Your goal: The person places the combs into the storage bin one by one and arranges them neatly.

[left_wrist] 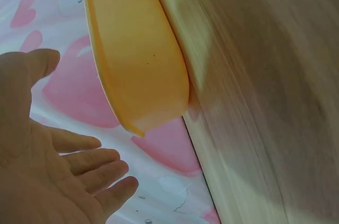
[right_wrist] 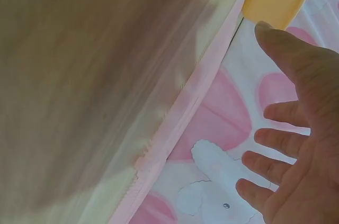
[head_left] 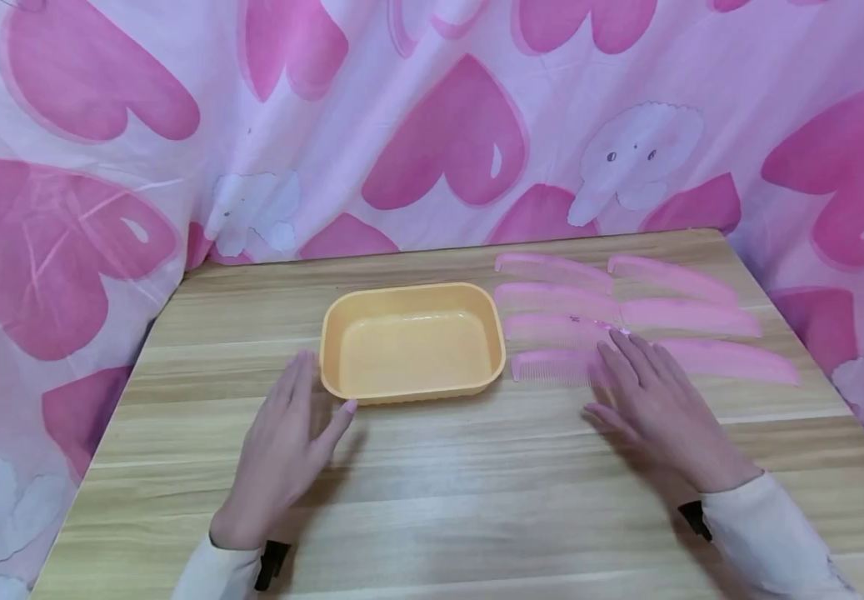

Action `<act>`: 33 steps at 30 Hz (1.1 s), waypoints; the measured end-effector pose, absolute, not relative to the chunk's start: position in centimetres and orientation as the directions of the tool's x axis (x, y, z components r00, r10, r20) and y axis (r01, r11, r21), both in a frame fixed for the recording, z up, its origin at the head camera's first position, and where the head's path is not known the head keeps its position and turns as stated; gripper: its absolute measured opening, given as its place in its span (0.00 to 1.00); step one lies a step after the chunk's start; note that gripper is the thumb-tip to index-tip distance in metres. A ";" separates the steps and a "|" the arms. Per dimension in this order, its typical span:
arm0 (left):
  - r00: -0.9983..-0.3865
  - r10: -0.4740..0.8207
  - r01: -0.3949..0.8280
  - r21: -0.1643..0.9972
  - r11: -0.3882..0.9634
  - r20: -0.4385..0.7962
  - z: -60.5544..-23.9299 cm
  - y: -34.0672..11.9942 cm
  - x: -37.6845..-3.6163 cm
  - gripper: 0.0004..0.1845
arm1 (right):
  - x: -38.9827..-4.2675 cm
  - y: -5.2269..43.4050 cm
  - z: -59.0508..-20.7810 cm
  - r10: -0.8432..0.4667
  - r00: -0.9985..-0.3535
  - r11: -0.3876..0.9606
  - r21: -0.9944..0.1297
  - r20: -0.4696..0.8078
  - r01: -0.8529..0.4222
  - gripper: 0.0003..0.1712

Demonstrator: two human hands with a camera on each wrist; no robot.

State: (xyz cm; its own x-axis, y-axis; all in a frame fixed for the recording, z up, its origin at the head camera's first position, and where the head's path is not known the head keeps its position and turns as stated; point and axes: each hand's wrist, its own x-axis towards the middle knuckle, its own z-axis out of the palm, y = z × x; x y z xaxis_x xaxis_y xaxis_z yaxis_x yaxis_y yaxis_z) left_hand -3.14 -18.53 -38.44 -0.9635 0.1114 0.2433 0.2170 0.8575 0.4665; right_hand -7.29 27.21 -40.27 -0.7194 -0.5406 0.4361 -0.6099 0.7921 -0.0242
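Note:
A yellow rectangular tray (head_left: 417, 392) with rounded corners stands on the wooden table. Beside its near left corner my left hand (head_left: 282, 450) hovers with fingers extended and thumb apart, holding nothing. Several pink combs (head_left: 690, 319) lie in two columns to the right of the tray, teeth facing toward me. My right hand (head_left: 664, 408) is over the nearer combs and hides parts of them; its fingers are extended and it grips nothing. In the left wrist view the hand (left_wrist: 58, 176) is apart from the tray (left_wrist: 137, 49). The right wrist view shows the hand (right_wrist: 302, 144) above a comb (right_wrist: 180, 113).
The light wooden table (head_left: 432, 508) ends at a back edge behind the combs. A pink and white curtain (head_left: 312, 133) with hearts and cartoon animals hangs behind it and at both sides. A black strap (head_left: 272, 565) shows at the left wrist.

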 end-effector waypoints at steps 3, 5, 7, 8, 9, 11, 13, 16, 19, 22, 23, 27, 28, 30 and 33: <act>-0.973 0.081 0.183 0.514 0.838 0.216 -38.3 -18.7 -3.6 0.44 | -8.0 27.6 -40.2 -0.551 -0.708 0.777 -0.037 0.441 -0.628 0.50; -0.980 0.057 0.154 0.538 0.829 0.193 -38.2 -18.8 -3.9 0.44 | -8.5 27.8 -40.1 -0.553 -0.714 0.770 -0.063 0.429 -0.634 0.47; -0.985 0.031 0.122 0.560 0.819 0.169 -38.1 -18.8 -4.2 0.43 | -8.9 28.0 -39.9 -0.552 -0.730 0.767 -0.100 0.403 -0.634 0.44; -0.988 0.019 0.105 0.572 0.813 0.155 -38.0 -18.8 -4.3 0.43 | -9.1 28.2 -39.9 -0.550 -0.739 0.765 -0.121 0.389 -0.633 0.43; -0.990 0.006 0.090 0.585 0.806 0.143 -37.9 -18.8 -4.4 0.42 | -9.3 28.3 -39.8 -0.551 -0.746 0.763 -0.137 0.374 -0.632 0.42; -0.992 -0.012 0.066 0.606 0.793 0.124 -37.8 -18.9 -4.6 0.41 | -9.7 28.6 -39.8 -0.549 -0.763 0.760 -0.176 0.342 -0.626 0.43; -0.994 -0.026 0.048 0.632 0.773 0.107 -37.7 -18.9 -4.9 0.39 | -10.1 28.9 -39.8 -0.545 -0.780 0.762 -0.207 0.307 -0.613 0.44; -0.994 -0.049 0.029 0.665 0.746 0.098 -37.6 -19.0 -5.4 0.36 | -10.6 29.1 -39.6 -0.533 -0.813 0.776 -0.246 0.235 -0.580 0.42; -0.993 -0.075 0.009 0.682 0.732 0.094 -37.6 -19.1 -5.9 0.34 | -11.1 29.2 -39.3 -0.514 -0.847 0.798 -0.287 0.133 -0.530 0.40; -0.992 -0.091 -0.010 0.684 0.729 0.082 -37.7 -19.2 -6.3 0.32 | -11.6 29.4 -39.1 -0.510 -0.858 0.807 -0.312 0.057 -0.501 0.38; -0.993 -0.095 -0.017 0.684 0.729 0.076 -37.7 -19.2 -6.5 0.32 | -11.8 29.4 -39.1 -0.507 -0.861 0.810 -0.324 0.032 -0.489 0.38; -0.993 -0.109 -0.044 0.685 0.727 0.052 -37.8 -19.3 -7.0 0.28 | -12.4 29.5 -39.0 -0.507 -0.862 0.811 -0.354 -0.026 -0.466 0.36; -0.993 -0.112 -0.050 0.687 0.725 0.045 -37.8 -19.4 -7.1 0.27 | -12.5 29.6 -39.0 -0.505 -0.863 0.811 -0.364 -0.038 -0.458 0.35; -0.993 -0.115 -0.057 0.696 0.715 0.037 -37.9 -19.4 -7.4 0.25 | -12.7 29.7 -39.2 -0.503 -0.863 0.809 -0.380 -0.048 -0.450 0.34; -0.993 -0.112 -0.062 0.722 0.690 0.021 -38.0 -19.5 -7.7 0.22 | -13.0 29.8 -39.3 -0.506 -0.861 0.800 -0.398 -0.045 -0.449 0.31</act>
